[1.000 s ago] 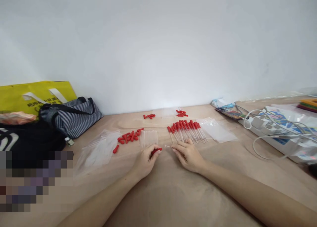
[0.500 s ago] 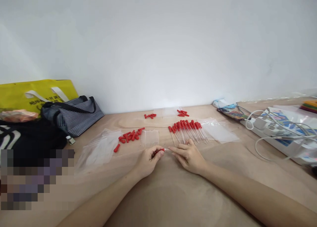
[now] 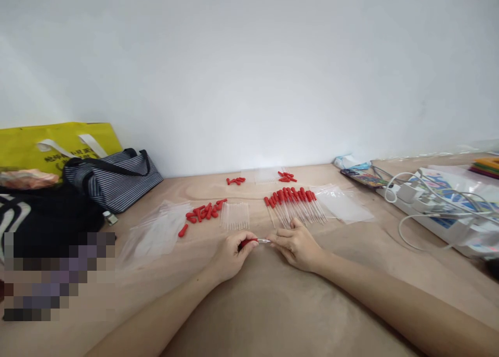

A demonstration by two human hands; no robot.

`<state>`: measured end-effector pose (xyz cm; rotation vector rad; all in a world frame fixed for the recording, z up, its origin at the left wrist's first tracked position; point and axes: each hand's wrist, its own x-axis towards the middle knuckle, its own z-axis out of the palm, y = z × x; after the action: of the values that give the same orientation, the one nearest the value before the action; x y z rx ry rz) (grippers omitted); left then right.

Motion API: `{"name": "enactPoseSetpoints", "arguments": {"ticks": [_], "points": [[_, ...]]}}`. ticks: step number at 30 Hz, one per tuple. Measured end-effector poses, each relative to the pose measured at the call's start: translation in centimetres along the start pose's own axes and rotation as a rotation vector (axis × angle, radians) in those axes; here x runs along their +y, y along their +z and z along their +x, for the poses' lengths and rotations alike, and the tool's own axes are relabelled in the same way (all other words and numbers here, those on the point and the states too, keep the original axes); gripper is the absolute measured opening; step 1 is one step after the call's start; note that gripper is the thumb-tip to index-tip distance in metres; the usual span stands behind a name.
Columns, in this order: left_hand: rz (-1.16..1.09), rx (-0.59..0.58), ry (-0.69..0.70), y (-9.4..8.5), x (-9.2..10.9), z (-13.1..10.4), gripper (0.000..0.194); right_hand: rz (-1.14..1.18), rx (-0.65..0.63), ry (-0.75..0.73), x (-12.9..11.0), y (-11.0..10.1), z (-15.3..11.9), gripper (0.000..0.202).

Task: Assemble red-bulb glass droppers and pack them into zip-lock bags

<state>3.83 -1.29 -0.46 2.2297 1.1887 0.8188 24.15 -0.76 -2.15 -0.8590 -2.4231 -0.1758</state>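
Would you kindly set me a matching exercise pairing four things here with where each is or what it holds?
Things:
1. Bare left hand
2. Bare right hand
3. Black-and-white striped bag
4. Row of thin clear tubes

Places or states:
A. Partly in front of a bright yellow bag
B. Holding a slender clear tube
C. Between loose red bulbs and red-topped droppers
D. Gripping a red bulb

Pairs: 1-D, 2-B, 3-A, 4-C

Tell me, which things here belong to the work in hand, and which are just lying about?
Seemingly for the work:
red dropper bulb in the left hand;
clear tube in the right hand;
loose red bulbs;
row of clear tubes;
bulb-topped droppers;
clear plastic bags, probably.

Seemingly lying about:
yellow tote bag;
striped bag;
small bottle;
white charger.
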Motion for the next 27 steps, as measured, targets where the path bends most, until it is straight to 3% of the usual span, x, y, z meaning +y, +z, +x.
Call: {"name": "enactPoseSetpoints", "arguments": {"ticks": [10, 27], "points": [[0.127, -0.054, 0.081, -0.14, 0.42, -0.35, 0.016, -0.02, -0.01, -0.059, 0.1, 0.0, 0.28, 0.023], [0.147, -0.095, 0.193, -0.15, 0.4, -0.15, 0.019, 0.131, -0.123, 0.008, -0.61, 0.02, 0.73, 0.024]]}}
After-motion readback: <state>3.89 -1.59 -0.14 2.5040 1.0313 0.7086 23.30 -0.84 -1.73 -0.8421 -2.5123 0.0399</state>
